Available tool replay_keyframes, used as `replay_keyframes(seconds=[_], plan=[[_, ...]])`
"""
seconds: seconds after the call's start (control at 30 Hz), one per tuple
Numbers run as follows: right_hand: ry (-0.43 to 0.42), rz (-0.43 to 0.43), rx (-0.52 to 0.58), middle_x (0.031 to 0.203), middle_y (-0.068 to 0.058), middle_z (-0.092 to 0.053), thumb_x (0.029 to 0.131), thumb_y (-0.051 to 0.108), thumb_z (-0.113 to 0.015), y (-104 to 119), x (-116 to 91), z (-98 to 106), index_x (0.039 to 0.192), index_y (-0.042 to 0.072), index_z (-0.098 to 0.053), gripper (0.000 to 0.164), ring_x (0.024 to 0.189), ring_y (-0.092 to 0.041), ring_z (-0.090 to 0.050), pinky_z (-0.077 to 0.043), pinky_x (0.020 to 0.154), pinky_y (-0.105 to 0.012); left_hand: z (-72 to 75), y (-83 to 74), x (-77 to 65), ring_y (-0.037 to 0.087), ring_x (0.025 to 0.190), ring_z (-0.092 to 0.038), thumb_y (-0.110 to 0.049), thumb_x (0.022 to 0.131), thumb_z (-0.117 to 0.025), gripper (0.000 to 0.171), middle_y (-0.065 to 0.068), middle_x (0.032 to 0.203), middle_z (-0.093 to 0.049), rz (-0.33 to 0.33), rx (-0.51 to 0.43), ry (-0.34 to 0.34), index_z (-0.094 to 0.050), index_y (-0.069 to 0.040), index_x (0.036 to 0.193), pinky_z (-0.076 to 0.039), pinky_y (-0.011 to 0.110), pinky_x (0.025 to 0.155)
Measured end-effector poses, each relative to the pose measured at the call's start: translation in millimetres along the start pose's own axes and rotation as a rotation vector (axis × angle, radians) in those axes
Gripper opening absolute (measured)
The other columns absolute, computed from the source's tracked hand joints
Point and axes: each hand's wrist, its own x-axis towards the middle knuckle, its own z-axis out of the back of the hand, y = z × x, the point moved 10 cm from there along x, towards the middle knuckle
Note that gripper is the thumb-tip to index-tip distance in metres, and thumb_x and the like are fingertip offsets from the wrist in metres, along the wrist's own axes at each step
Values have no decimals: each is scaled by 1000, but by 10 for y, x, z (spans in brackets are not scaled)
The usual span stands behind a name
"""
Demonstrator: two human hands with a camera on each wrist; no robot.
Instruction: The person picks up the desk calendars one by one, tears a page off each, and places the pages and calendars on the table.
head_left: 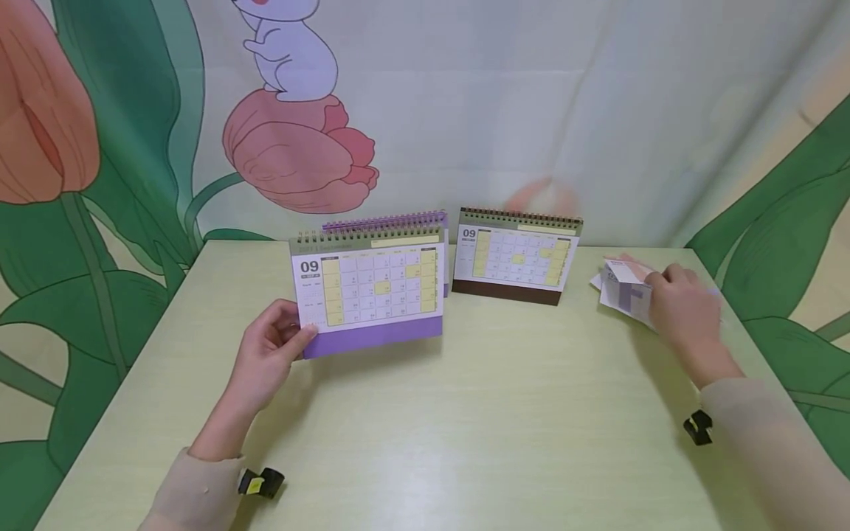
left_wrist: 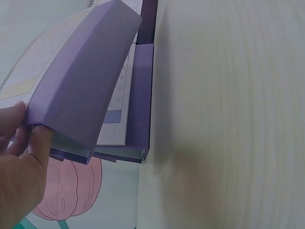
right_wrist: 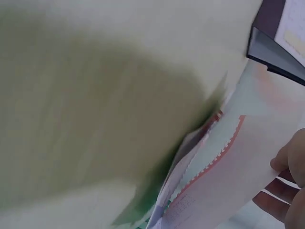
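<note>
My left hand [head_left: 265, 354] grips a purple-based spiral desk calendar [head_left: 372, 291] by its lower left corner, thumb in front. The calendar is tilted and lifted off the table, showing a September page. Behind it stands a second purple calendar [left_wrist: 144, 95], mostly hidden in the head view. A brown-based desk calendar [head_left: 518, 254] stands to its right. At the far right, my right hand [head_left: 687, 310] pinches a thin pale sheet [right_wrist: 228, 167] with a red edge. It belongs to a loose bunch of white, purple and pink sheets [head_left: 624, 291]; whether they are paper or plastic I cannot tell.
The pale wooden table [head_left: 465, 442] runs back to a printed curtain [head_left: 451, 110] with tulips and a white animal. Black wrist cameras [head_left: 262, 483] sit at both sleeves.
</note>
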Motion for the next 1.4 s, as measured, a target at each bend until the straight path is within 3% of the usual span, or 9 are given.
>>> replay_keyframes(seconds=[0.23, 0.43, 0.7, 0.8, 1.17, 1.4], plan=[[136, 17, 2, 107, -32, -62, 92, -10, -52, 40, -17, -206, 111, -7, -68, 26, 93, -51, -62, -51, 59, -64, -6, -3, 0, 18, 85, -64, 2, 100, -64, 20, 16, 111, -70, -8, 0, 3, -59, 4, 118, -57, 24, 67], [127, 40, -7, 109, -32, -67, 91, -10, -53, 92, -31, -217, 108, -7, -69, 23, 84, -51, -66, -51, 56, -61, -9, 13, 2, 17, 86, -65, 1, 100, -64, 19, 16, 111, -70, 3, 2, 3, -59, 4, 118, -57, 25, 67], [125, 49, -50, 73, -24, -66, 87, -11, -53, 91, -58, -247, 95, -3, -67, 18, 53, -38, -57, -39, 45, -53, -15, 16, -1, 17, 85, -65, 1, 100, -64, 19, 15, 110, -71, 0, 4, 3, -59, 4, 117, -57, 25, 67], [143, 44, -45, 71, -24, -65, 88, -11, -53, 85, -71, -265, 96, -3, -67, 19, 51, -36, -55, -38, 45, -52, -16, 14, -2, 17, 86, -66, 1, 100, -64, 19, 16, 110, -71, 2, 4, 3, -59, 4, 118, -58, 25, 67], [313, -29, -18, 92, -27, -71, 96, -4, -56, 26, -130, -446, 111, 0, -72, 22, 58, -33, -54, -43, 48, -50, 27, 69, -19, 19, 90, -67, 1, 101, -63, 20, 14, 115, -70, 17, -3, -1, -58, 3, 120, -60, 28, 73], [382, -77, 77, 100, -27, -71, 97, 5, -63, 2, -174, -561, 108, 0, -75, 17, 69, -35, -59, -48, 60, -54, 84, 105, -47, 19, 91, -67, 0, 101, -62, 21, 16, 115, -69, 35, 1, -7, -58, 3, 121, -60, 29, 75]])
